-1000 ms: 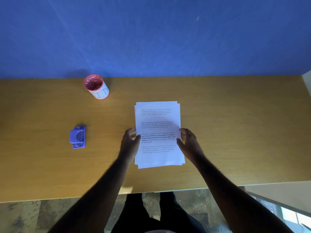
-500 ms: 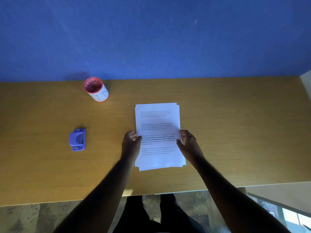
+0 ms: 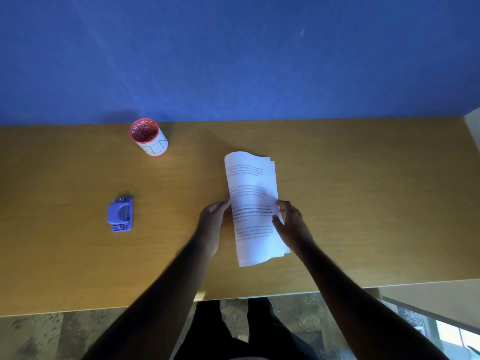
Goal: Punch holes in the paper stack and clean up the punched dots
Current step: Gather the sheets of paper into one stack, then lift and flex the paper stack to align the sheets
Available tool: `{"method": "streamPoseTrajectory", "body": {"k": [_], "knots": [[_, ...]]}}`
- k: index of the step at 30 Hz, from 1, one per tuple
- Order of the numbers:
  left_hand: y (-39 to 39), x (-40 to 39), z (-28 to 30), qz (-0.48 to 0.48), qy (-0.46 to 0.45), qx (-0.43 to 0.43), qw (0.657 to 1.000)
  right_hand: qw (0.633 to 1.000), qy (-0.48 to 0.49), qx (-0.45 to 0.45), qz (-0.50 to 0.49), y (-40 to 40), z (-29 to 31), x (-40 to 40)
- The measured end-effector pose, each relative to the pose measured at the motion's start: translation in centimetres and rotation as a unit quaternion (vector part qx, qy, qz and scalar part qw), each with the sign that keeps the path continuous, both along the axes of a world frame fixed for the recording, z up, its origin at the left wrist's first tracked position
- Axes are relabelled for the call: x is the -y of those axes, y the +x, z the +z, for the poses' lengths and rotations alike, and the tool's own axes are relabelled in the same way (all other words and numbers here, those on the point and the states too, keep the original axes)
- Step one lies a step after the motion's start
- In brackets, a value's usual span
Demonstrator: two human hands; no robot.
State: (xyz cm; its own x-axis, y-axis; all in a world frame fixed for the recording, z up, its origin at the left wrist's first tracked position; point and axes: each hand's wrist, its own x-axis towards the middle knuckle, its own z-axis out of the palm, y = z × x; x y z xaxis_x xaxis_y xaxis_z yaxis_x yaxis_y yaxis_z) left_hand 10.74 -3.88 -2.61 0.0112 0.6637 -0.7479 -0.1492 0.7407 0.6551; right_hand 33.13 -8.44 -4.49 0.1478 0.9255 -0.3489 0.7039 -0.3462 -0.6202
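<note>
A stack of white printed paper (image 3: pixel 253 188) is held at the middle of the wooden desk (image 3: pixel 363 203), its left edge lifted and bowed upward. My left hand (image 3: pixel 211 220) grips the stack's left edge and my right hand (image 3: pixel 291 224) grips its right edge, thumb on top of the sheets. A purple hole punch (image 3: pixel 120 214) lies on the desk well to the left of my hands. A red-rimmed white cup (image 3: pixel 148 136) holding small pale bits stands at the back left.
A blue wall (image 3: pixel 233 55) rises directly behind the desk. The desk's front edge runs just above my legs, with patterned floor (image 3: pixel 31 336) below. A pale surface (image 3: pixel 441 297) adjoins the desk at the lower right.
Both hands closed on the sides of the paper stack and raised it off the desk, so that it curls and looks narrower. The punch and cup stayed in place.
</note>
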Motion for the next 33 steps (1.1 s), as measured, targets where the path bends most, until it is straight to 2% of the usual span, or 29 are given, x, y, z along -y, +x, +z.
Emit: {"method": "streamPoseTrajectory", "body": {"k": [3, 6, 16, 21, 25, 28, 31, 33], "knots": [[0.5, -0.2, 1.0, 0.033, -0.013, -0.007, 0.999, 1.000, 0.002, -0.001, 0.003, 0.1, -0.1, 0.0], [0.2, -0.5, 1.0, 0.054, 0.020, -0.052, 0.997, 1.000, 0.007, 0.002, 0.006, 0.1, -0.2, 0.2], [-1.0, -0.6, 1.5, -0.080, 0.092, -0.140, 0.983, 1.000, 0.001, -0.005, 0.023, 0.1, -0.2, 0.3], [-1.2, -0.4, 1.3, -0.092, 0.089, -0.166, 0.978, 0.999, -0.007, -0.013, 0.035, 0.2, -0.2, 0.3], [-1.7, -0.4, 1.1, -0.073, 0.089, -0.128, 0.985, 1.000, -0.001, -0.023, 0.002, 0.2, -0.4, 0.3], [-2.3, -0.5, 1.6, -0.046, 0.076, -0.082, 0.993, 0.993, 0.004, -0.077, -0.091, -0.1, -0.2, 0.1], [-3.2, -0.2, 1.8, -0.047, 0.049, -0.046, 0.997, 0.978, -0.040, -0.149, -0.142, -0.6, 0.3, 0.2], [-3.8, 0.2, 1.4, -0.051, 0.035, -0.047, 0.997, 0.949, -0.090, -0.245, -0.178, -0.9, 0.2, 0.4]]}}
